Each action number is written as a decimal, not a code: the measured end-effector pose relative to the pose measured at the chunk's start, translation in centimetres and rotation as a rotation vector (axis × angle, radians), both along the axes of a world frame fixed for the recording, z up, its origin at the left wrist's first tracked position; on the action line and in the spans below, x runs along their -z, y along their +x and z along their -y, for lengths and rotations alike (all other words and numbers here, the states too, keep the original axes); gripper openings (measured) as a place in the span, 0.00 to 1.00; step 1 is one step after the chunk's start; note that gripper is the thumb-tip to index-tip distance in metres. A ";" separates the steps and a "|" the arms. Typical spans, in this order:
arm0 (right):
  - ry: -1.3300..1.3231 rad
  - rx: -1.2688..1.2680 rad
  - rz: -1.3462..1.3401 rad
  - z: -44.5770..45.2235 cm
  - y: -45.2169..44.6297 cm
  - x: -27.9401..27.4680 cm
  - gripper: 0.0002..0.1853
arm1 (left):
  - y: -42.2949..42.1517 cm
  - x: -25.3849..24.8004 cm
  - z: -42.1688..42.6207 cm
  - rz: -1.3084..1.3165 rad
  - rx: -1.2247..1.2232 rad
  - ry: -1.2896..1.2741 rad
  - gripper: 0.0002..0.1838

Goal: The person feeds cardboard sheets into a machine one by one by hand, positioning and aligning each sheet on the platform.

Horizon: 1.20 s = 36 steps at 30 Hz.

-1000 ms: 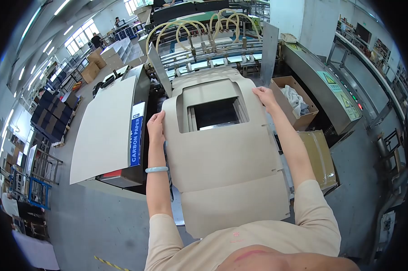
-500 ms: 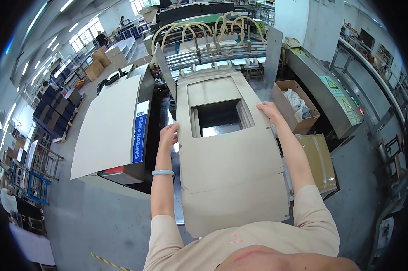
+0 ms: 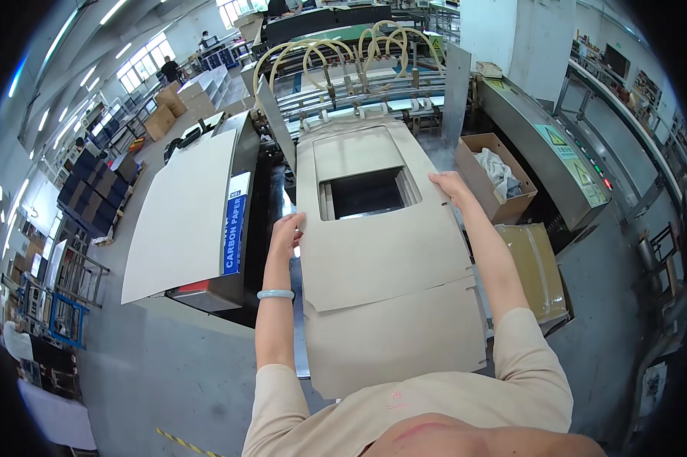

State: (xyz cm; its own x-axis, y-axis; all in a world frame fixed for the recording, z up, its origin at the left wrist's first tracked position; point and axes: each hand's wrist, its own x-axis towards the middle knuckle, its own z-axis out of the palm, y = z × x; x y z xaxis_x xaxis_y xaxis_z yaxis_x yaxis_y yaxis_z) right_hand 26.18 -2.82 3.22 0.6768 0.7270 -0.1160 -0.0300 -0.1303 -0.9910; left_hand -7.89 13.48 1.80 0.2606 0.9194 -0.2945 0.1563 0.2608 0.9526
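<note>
A grey cardboard sheet [image 3: 381, 255] with a rectangular cut-out lies in front of me on the machine's feed bed. Its near edge overlaps more cardboard [image 3: 396, 335] stacked beneath it. My left hand [image 3: 288, 232] is closed on the sheet's left edge, with the thumb on top. On the opposite edge, slightly farther forward, my right hand [image 3: 450, 186] pinches the board in the same way. Through the cut-out show a dark surface and the layered edges of boards below. The far end of the sheet reaches the rollers [image 3: 358, 114].
Metal side plates [image 3: 457, 91] flank the feed, and yellowish hoses [image 3: 313, 47] arch above it. At left, a large pale board [image 3: 180, 213] lies beside a blue carbon paper box [image 3: 235, 228]. An open carton with cloth [image 3: 498, 175] and a taped carton [image 3: 533, 270] stand at right.
The cut-out sheet has slid a little forward, away from me, and its near edge now stands out against the cardboard beneath. Both hands keep hold of its sides.
</note>
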 end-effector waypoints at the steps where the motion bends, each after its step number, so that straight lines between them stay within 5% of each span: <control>1: 0.004 -0.003 -0.002 0.0 -0.1 0.0 0.13 | 0.1 0.0 0.0 0.000 -0.003 0.005 0.20; 36: 0.091 -0.083 -0.104 2.6 0.0 0.3 0.15 | 1.0 -0.4 -0.9 0.181 0.040 -0.063 0.27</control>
State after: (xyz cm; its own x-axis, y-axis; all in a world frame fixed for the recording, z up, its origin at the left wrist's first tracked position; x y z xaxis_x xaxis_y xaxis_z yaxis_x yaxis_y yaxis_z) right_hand 26.13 -5.43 2.91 0.6014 0.7908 -0.1136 -0.1263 -0.0462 -0.9909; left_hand -6.87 14.38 2.18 0.3501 0.8888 -0.2957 -0.0049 0.3174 0.9483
